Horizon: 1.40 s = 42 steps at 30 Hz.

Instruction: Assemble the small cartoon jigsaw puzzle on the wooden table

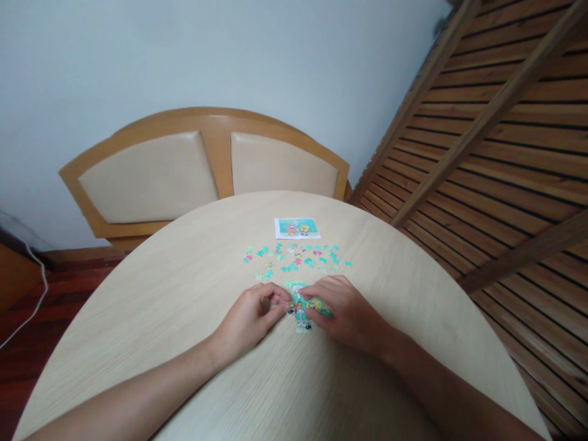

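A partly joined jigsaw puzzle (301,318) lies flat near the middle of the table, showing a pale cartoon figure and a yellow one on turquoise. At its left edge, my left hand (255,312) pinches a small puzzle piece (290,307) between thumb and fingers. My right hand (342,309) curves over the puzzle's right side, its thumb and fingertips pressing on the joined part and hiding some of it. Just beyond both hands, loose puzzle pieces (297,261) in turquoise, pink and pale green are spread in a band.
Behind the loose pieces lies a picture card (301,228) with cartoon figures. The round wooden table (184,269) has a padded chair (151,177) at its far side. Slatted wood panelling (496,141) rises on the right, and a white cable (43,288) hangs at left.
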{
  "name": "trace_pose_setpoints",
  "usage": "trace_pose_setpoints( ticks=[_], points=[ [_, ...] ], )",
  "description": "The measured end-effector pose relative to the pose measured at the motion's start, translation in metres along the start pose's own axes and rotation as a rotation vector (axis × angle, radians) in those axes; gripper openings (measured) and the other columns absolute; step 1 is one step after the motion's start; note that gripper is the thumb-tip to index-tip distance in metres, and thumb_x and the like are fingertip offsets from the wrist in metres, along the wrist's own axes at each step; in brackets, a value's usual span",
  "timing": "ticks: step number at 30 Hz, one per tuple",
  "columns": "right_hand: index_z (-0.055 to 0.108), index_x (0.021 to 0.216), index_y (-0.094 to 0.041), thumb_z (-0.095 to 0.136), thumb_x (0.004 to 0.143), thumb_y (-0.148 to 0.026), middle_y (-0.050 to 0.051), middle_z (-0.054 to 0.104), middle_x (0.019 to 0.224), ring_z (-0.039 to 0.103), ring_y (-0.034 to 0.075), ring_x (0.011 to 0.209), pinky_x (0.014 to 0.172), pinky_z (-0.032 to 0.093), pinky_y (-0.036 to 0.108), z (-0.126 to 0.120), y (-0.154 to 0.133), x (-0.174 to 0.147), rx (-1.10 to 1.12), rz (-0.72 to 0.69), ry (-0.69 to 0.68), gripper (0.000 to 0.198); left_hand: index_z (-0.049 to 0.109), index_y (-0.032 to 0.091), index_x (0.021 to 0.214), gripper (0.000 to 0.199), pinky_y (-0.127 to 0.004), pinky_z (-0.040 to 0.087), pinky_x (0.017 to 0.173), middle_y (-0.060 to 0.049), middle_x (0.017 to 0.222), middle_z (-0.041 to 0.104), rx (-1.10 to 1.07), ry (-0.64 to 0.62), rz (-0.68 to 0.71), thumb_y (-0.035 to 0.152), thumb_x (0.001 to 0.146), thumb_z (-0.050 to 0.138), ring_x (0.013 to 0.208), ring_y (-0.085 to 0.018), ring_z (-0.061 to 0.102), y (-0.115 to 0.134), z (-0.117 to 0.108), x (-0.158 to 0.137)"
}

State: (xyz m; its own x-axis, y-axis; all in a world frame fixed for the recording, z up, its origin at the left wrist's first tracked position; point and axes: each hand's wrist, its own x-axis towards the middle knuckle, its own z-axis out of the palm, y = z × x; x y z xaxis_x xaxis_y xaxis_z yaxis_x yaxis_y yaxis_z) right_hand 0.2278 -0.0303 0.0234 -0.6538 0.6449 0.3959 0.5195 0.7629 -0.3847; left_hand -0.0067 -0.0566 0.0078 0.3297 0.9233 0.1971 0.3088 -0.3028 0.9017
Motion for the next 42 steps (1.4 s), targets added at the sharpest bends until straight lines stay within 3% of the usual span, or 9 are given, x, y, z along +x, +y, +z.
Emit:
trace_pose_setpoints(
  ticks=[4, 10, 15, 19, 21, 27, 42],
  points=[
    [0.066, 0.11, -0.023, 0.07, 0.089, -0.031, 0.005, 0.076, 0.096, 0.068, 0.022, 0.089, 0.085, 0.043, 0.037, 0.002, -0.018, 0.001, 0.05, -0.01, 0.001, 0.022, 0.067, 0.017, 0.092, 0.023, -0.027, 0.048, 0.07, -0.003, 0.082, 0.067, -0.163, 0.0, -0.042, 0.039, 0.089, 0.067, 0.075, -0.015, 0.06, 0.004, 0.009, 0.0],
    [0.069, 0.099, -0.023, 0.072, 0.088, -0.028, 0.003, 0.078, 0.089, 0.07, 0.02, 0.082, 0.082, 0.042, 0.034, 0.004, -0.02, 0.002, 0.097, 0.031, 0.034, 0.013, 0.067, 0.016, 0.089, 0.028, -0.027, 0.049, 0.069, -0.003, 0.079, 0.068, -0.131, 0.007, -0.026, 0.044, 0.089, 0.068, 0.073, -0.016, 0.061, 0.005, 0.009, 0.001],
    [0.07, 0.097, -0.023, 0.079, 0.082, -0.026, -0.001, 0.079, 0.088, 0.073, 0.019, 0.086, 0.084, 0.04, 0.034, -0.007, -0.01, 0.0, 0.12, 0.104, -0.057, 0.018, 0.069, 0.021, 0.105, 0.018, -0.036, 0.053, 0.089, -0.006, 0.102, 0.074, 0.158, -0.019, 0.106, 0.034, 0.096, 0.061, 0.096, -0.021, 0.068, 0.006, 0.005, -0.001],
    [0.07, 0.091, -0.023, 0.081, 0.078, -0.031, -0.004, 0.078, 0.08, 0.073, 0.018, 0.076, 0.082, 0.041, 0.033, -0.019, 0.0, -0.004, 0.09, 0.241, -0.182, 0.019, 0.061, 0.024, 0.127, 0.03, -0.043, 0.045, 0.109, -0.007, 0.131, 0.066, 0.424, -0.199, 0.345, 0.028, 0.097, 0.059, 0.125, -0.023, 0.058, 0.007, -0.001, -0.002],
    [0.071, 0.089, -0.022, 0.081, 0.077, -0.032, -0.004, 0.077, 0.076, 0.071, 0.017, 0.071, 0.08, 0.043, 0.032, -0.023, 0.0, -0.004, 0.065, 0.297, -0.236, 0.019, 0.057, 0.025, 0.133, 0.039, -0.047, 0.04, 0.115, -0.008, 0.141, 0.059, 0.502, -0.28, 0.398, 0.028, 0.095, 0.062, 0.134, -0.026, 0.051, 0.008, -0.002, -0.003],
    [0.073, 0.086, -0.023, 0.08, 0.075, -0.031, -0.004, 0.074, 0.072, 0.069, 0.018, 0.071, 0.077, 0.043, 0.033, -0.023, -0.008, -0.005, 0.026, 0.351, -0.31, 0.015, 0.051, 0.029, 0.14, 0.049, -0.046, 0.041, 0.116, -0.007, 0.147, 0.053, 0.54, -0.39, 0.389, 0.025, 0.093, 0.063, 0.137, -0.026, 0.049, 0.009, -0.004, -0.004],
    [0.072, 0.085, -0.022, 0.085, 0.072, -0.038, -0.004, 0.074, 0.072, 0.068, 0.017, 0.068, 0.073, 0.043, 0.032, -0.019, -0.006, -0.005, 0.115, 0.386, -0.336, 0.025, 0.052, 0.027, 0.14, 0.048, -0.047, 0.041, 0.116, -0.008, 0.148, 0.052, 0.528, -0.404, 0.388, 0.022, 0.093, 0.062, 0.138, -0.027, 0.048, 0.011, -0.007, -0.004]
  ],
)
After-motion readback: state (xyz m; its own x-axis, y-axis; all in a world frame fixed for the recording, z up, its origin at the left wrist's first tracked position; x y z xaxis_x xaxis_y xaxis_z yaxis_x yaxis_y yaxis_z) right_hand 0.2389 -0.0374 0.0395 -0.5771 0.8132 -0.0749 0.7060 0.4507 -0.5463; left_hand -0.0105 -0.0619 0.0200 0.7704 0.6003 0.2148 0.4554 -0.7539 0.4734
